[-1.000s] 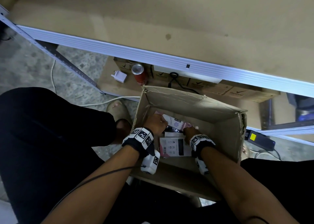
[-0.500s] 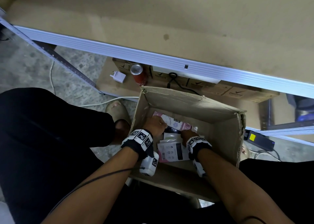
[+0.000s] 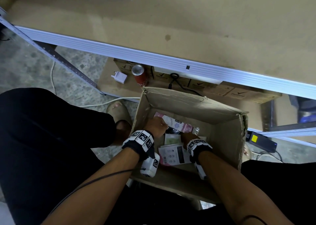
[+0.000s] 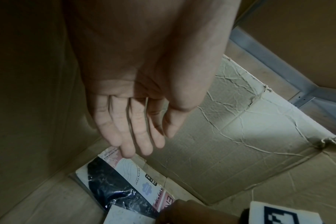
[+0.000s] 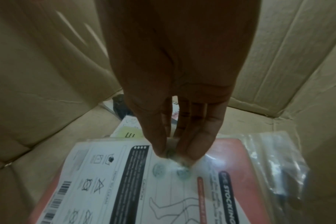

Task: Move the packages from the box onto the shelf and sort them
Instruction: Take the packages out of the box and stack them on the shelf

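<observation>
An open cardboard box [image 3: 188,105] stands on the floor in front of the shelf board [image 3: 188,28]. Flat stocking packs lie inside: a pink-and-white one with dark stockings [image 3: 176,124] [image 4: 125,186] at the far side, a green-labelled one [image 3: 171,140], and a white-backed pink one [image 3: 174,154] [image 5: 144,189] nearest me. My left hand [image 3: 158,126] [image 4: 144,145] hovers with straight fingers over the far pack's corner; whether it touches is unclear. My right hand [image 3: 188,136] [image 5: 172,154] pinches the clear wrapper of the white-backed pack between thumb and fingers.
Below the shelf rail [image 3: 153,57] a lower board carries a red can [image 3: 139,74], a white plug adapter [image 3: 119,78], a black cable [image 3: 176,81] and flat cartons [image 3: 239,93]. A black device with a yellow sticker [image 3: 259,140] lies right of the box. My sandalled foot [image 3: 119,110] is left of it.
My right hand has drawn the white-backed pack a little toward me and tilted it, uncovering the green-labelled pack. The left hand has stayed over the far pink pack.
</observation>
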Motion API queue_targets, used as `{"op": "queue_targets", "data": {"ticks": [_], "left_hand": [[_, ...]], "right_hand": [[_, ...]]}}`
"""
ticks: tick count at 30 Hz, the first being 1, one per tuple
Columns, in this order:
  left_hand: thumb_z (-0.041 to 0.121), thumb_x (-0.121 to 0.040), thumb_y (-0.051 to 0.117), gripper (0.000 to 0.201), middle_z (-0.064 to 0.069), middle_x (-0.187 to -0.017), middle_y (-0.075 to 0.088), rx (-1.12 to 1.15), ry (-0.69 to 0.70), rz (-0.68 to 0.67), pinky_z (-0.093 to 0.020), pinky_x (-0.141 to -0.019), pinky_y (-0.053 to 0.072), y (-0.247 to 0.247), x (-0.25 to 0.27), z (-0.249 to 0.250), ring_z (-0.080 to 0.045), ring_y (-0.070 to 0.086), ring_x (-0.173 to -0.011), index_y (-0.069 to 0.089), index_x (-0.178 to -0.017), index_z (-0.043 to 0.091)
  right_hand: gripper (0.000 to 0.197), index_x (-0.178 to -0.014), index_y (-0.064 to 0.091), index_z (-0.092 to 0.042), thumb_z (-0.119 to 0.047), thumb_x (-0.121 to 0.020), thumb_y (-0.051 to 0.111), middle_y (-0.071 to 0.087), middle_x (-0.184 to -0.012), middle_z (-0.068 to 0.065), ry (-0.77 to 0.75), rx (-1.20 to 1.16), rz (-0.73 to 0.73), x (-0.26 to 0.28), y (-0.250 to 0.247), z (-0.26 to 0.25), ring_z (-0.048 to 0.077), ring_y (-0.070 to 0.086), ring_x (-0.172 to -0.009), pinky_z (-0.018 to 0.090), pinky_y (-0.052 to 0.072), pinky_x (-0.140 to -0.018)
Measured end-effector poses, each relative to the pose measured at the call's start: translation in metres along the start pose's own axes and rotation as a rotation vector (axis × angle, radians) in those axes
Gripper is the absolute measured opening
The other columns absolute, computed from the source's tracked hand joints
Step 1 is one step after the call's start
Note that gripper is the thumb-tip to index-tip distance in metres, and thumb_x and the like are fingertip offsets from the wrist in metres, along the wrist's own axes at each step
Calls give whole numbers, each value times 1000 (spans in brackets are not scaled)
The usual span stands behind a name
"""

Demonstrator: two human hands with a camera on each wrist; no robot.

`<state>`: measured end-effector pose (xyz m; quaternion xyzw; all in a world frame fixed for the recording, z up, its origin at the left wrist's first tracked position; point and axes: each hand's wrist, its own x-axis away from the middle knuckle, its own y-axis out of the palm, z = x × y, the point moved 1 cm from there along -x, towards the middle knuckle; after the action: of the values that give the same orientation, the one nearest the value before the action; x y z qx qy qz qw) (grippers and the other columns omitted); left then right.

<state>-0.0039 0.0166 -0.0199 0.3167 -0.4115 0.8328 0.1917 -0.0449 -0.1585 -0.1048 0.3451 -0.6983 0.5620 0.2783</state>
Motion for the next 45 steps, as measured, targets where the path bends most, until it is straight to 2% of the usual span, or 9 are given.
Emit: {"op": "queue_targets", "data": {"ticks": [4,8,15,19,23,27,32,39,45], "left_hand": [[19,-99,51,31,-17,-115,71,-40,-2,-18,-33,-94,52,3,-2,3,-31,64,-111,71,-107,-2],[16,-99,47,26,-18,-99,68,-159,19,-83,-30,-83,51,18,-15,13,-31,66,-99,64,-86,1],[14,-96,56,26,-19,-120,68,-423,177,-275,-42,-96,52,66,-49,23,-35,64,-111,70,-113,-2],[14,-93,64,44,-21,-133,60,-543,228,-319,-42,-102,48,84,-66,15,-35,58,-122,57,-134,0],[13,-92,66,57,-21,-145,51,-639,285,-242,-44,-106,44,103,-70,2,-36,53,-129,46,-143,2],[33,-100,56,59,-9,-157,38,-599,298,-176,-43,-119,28,118,-73,-7,-32,36,-145,38,-153,17],[20,-92,64,47,-12,-139,59,-648,282,-221,-41,-105,47,129,-70,-8,-32,56,-128,56,-138,15],[8,-92,63,46,-19,-140,56,-641,235,-321,-43,-106,46,139,-67,-4,-36,55,-129,55,-137,5],[-1,-91,59,26,-13,-128,64,-461,241,-310,-38,-94,54,107,-90,9,-33,64,-114,69,-113,10]], "right_hand": [[37,-135,52,-3,-6,-99,48,52,-135,20,22,62,29,3,-2,-8,35,56,-122,40,48,-99],[35,-133,55,-3,-6,-98,50,54,-135,18,46,154,74,5,1,-10,36,52,-127,48,44,-106],[26,-117,65,-7,-9,-92,55,63,-124,15,7,62,6,27,-3,-4,33,63,-113,41,50,-93],[27,-117,64,-6,-12,-92,58,60,-125,17,12,51,12,52,-8,2,34,61,-114,40,50,-92],[27,-112,66,-6,-4,-86,65,61,-124,15,11,45,-32,66,-14,6,33,60,-114,40,51,-93],[26,-110,69,-7,-3,-84,65,65,-120,13,-9,50,-24,66,-16,2,33,64,-111,43,54,-93],[24,-107,71,-8,-5,-84,63,66,-117,13,-11,28,-22,66,-15,-1,33,65,-109,42,54,-91],[27,-116,67,-5,-8,-89,63,60,-127,15,28,41,-70,64,-10,4,33,60,-116,42,52,-95],[34,-121,63,-6,-11,-88,66,60,-125,16,30,42,-62,61,-9,1,34,61,-115,40,52,-93]]}}
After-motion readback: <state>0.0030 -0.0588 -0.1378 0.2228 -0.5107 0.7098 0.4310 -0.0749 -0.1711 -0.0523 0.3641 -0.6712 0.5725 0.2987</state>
